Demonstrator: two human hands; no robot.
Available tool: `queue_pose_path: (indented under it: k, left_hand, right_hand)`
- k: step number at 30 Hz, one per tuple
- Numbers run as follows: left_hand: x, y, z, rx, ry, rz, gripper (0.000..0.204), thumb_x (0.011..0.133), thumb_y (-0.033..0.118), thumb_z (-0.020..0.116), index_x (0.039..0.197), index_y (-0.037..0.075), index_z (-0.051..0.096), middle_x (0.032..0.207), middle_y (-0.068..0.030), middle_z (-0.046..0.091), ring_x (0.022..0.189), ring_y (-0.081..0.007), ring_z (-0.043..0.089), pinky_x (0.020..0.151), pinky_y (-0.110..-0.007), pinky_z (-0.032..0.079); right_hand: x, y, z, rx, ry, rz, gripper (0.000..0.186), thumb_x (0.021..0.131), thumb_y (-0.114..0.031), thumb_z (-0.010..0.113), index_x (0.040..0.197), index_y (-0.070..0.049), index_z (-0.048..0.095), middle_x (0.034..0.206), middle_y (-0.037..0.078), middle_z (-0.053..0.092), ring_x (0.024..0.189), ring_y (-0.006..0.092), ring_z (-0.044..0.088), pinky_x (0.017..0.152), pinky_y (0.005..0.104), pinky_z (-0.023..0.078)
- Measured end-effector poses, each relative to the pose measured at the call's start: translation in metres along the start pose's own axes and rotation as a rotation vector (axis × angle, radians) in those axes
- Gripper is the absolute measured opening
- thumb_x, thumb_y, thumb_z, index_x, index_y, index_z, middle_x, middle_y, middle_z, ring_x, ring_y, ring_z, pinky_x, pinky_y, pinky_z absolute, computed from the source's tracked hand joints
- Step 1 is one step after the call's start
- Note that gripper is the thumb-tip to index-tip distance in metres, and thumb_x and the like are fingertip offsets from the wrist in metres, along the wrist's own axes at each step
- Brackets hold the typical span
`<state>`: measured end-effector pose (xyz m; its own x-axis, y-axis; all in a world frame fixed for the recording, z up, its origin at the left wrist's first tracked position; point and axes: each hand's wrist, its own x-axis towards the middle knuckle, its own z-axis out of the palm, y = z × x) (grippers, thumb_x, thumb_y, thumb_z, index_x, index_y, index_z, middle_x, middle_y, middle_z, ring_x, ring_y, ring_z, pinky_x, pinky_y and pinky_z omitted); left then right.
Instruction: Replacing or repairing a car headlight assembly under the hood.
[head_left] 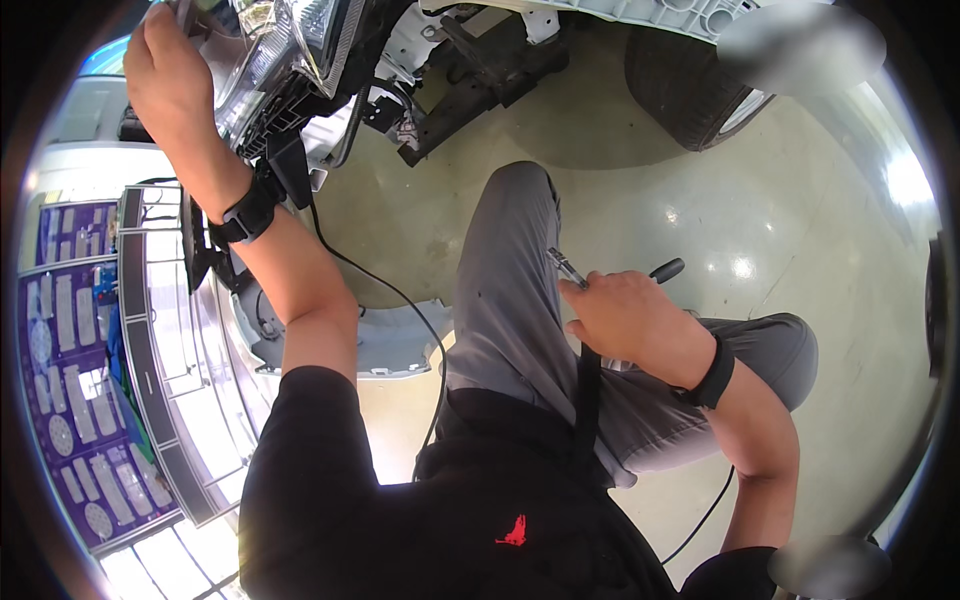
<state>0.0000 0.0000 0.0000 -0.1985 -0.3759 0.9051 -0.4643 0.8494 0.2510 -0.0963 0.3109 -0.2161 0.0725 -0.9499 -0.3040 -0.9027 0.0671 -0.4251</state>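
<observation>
At the upper left, my left hand (172,82) is raised against the clear car headlight (270,55). Its fingers look curled at the lamp's outer edge, with the tips partly out of sight. My right hand (632,318) rests above my thighs, closed around a ratchet wrench (667,270). The tool's black handle end sticks out on the right of the fist, and a silver socket piece (567,268) points up and left from it. My palm hides the ratchet's middle.
Exposed front parts of a car (470,75) and a tyre (680,90) lie ahead. A grey body panel (390,350) is on the floor at my left. A black cable (385,283) runs past my left knee. A purple tool board (75,330) stands far left.
</observation>
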Motion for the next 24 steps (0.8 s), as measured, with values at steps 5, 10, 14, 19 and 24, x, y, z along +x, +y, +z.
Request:
queue_pose_path:
  k: [5,10,14,19,24]
  left_hand:
    - [-0.006,0.004,-0.001,0.001,0.003,0.029,0.045,0.086,0.035,0.039,0.101,-0.001,0.06,0.098,-0.0166,0.061,0.091,-0.0279,0.055,0.083,-0.032,0.039]
    - [-0.009,0.007,0.004,0.006,0.009,0.018,0.044,0.086,0.035,0.039,0.1,-0.001,0.061,0.096,-0.0166,0.062,0.09,-0.028,0.056,0.082,-0.032,0.04]
    - [0.003,0.003,0.007,0.053,0.043,0.044,0.043,0.086,0.034,0.039,0.1,-0.001,0.061,0.095,-0.0171,0.062,0.089,-0.0286,0.056,0.082,-0.032,0.04]
    - [0.016,-0.015,-0.004,0.064,0.037,0.151,0.036,0.086,0.032,0.046,0.105,0.004,0.06,0.104,-0.0238,0.056,0.097,-0.0316,0.055,0.085,-0.04,0.039]
    - [-0.012,-0.01,0.0,-0.087,0.114,0.058,0.032,0.086,0.026,0.047,0.098,-0.001,0.058,0.092,-0.0201,0.058,0.088,-0.0335,0.055,0.078,-0.036,0.041]
  right_hand:
    - [0.0,0.0,0.001,0.002,-0.003,-0.005,0.032,0.079,-0.027,0.058,0.099,-0.001,0.055,0.079,0.014,0.06,0.074,0.0279,0.061,0.064,0.037,0.047]
    - [-0.002,0.002,0.002,0.009,0.028,-0.018,0.031,0.079,-0.026,0.058,0.097,-0.001,0.056,0.078,0.013,0.06,0.074,0.0277,0.061,0.064,0.037,0.047]
    - [0.001,0.004,-0.009,-0.007,0.017,-0.028,0.031,0.078,-0.027,0.059,0.096,-0.001,0.056,0.077,0.013,0.06,0.074,0.0279,0.061,0.064,0.0371,0.047]
    - [0.001,0.001,-0.019,-0.047,0.028,-0.047,0.033,0.078,-0.029,0.058,0.097,-0.002,0.056,0.079,0.014,0.06,0.074,0.0291,0.061,0.063,0.0394,0.048]
    - [0.009,0.006,0.006,-0.015,-0.034,-0.067,0.033,0.078,-0.033,0.056,0.095,-0.005,0.055,0.077,0.015,0.061,0.073,0.0327,0.061,0.064,0.0415,0.049]
